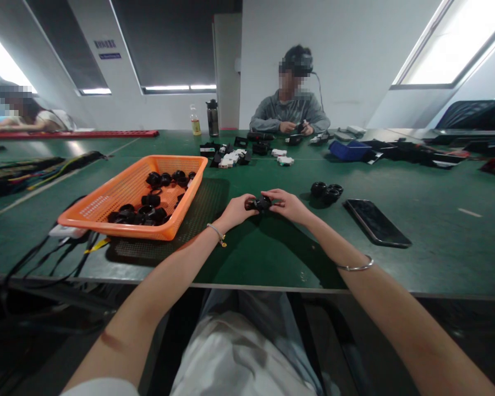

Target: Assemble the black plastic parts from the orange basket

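Over the green table, my left hand (238, 212) is closed on a small round black plastic part (259, 204). My right hand (287, 205) grips the same part from the other side, thumb and fingers at its edge. What exactly the part is cannot be made out. To the right of my hands lies a small cluster of similar black ring-like parts (326, 192). An orange plastic basket (171, 228) stands to the left, with more black round parts (146, 213) inside.
A smartphone (377, 222) lies right of my right arm. Cables (53, 256) run beside the basket. White and black pieces (231, 157), a blue bin (348, 150), a bottle (195, 121) and a dark flask (213, 118) stand farther back. A co-worker (291, 107) handles something opposite.
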